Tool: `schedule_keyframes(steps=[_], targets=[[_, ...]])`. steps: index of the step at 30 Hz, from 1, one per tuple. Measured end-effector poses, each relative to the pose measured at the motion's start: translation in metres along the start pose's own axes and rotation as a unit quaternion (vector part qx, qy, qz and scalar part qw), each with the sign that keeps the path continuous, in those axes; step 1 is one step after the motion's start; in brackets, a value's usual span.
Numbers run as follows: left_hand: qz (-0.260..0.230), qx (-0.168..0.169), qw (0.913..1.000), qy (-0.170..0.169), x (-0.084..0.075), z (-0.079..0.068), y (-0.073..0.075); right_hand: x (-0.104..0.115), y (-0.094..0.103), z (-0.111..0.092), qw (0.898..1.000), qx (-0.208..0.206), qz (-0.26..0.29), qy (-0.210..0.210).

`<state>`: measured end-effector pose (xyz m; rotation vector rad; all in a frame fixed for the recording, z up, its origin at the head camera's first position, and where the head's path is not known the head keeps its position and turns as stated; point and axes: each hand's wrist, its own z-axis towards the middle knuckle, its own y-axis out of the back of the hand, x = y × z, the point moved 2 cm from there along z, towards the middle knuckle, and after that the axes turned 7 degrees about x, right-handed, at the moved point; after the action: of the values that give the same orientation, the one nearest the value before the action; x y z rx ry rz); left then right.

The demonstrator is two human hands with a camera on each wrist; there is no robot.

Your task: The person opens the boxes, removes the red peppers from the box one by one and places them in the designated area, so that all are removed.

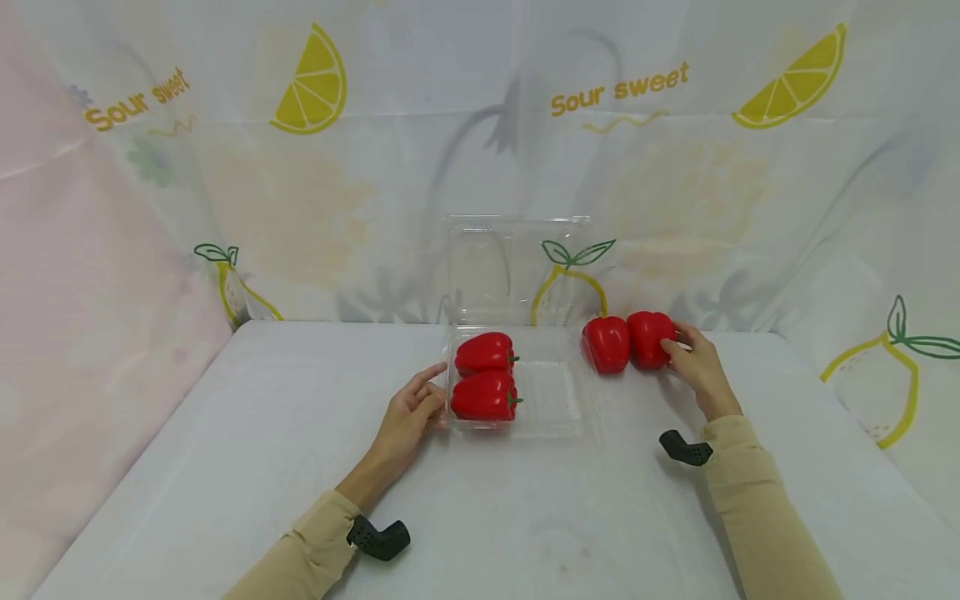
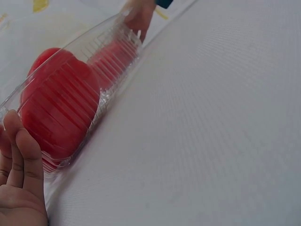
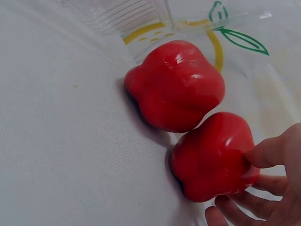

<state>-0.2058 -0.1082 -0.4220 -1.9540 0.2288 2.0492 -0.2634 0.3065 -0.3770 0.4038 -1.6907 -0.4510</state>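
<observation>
A clear plastic clamshell box (image 1: 547, 400) lies on the table with its lid (image 1: 480, 275) raised at the back. Two red bell peppers, a rear one (image 1: 483, 353) and a front one (image 1: 483, 397), lie side by side in its left half, green stems toward the right. My left hand (image 1: 401, 425) touches the box's left wall, fingers (image 2: 30, 160) fairly straight against the corner. To the right of the box sit two more red peppers, one (image 1: 606, 345) beside the other (image 1: 649, 340). My right hand (image 1: 697, 367) holds the outer one, thumb on one side and fingers underneath and behind.
A white cloth covers the table (image 1: 300, 467). Right behind the box hangs a white curtain (image 1: 405, 183) printed with lemons and lettering, and a pinkish curtain (image 1: 90, 292) hangs at the left. Dark wrist devices (image 1: 378, 537) show at both sleeves.
</observation>
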Motion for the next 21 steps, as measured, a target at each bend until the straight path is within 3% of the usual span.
schedule_keyframes(steps=[12, 21], targets=[[-0.003, -0.001, 1.0, 0.003, 0.0007, 0.0002, 0.0, -0.0004, -0.0003, 0.0004, 1.0, -0.011, 0.015, 0.016], [-0.015, 0.003, 0.9999, 0.003, 0.002, 0.0017, 0.0001, -0.0006, 0.0022, -0.0014, 0.997, -0.066, 0.022, 0.029]])
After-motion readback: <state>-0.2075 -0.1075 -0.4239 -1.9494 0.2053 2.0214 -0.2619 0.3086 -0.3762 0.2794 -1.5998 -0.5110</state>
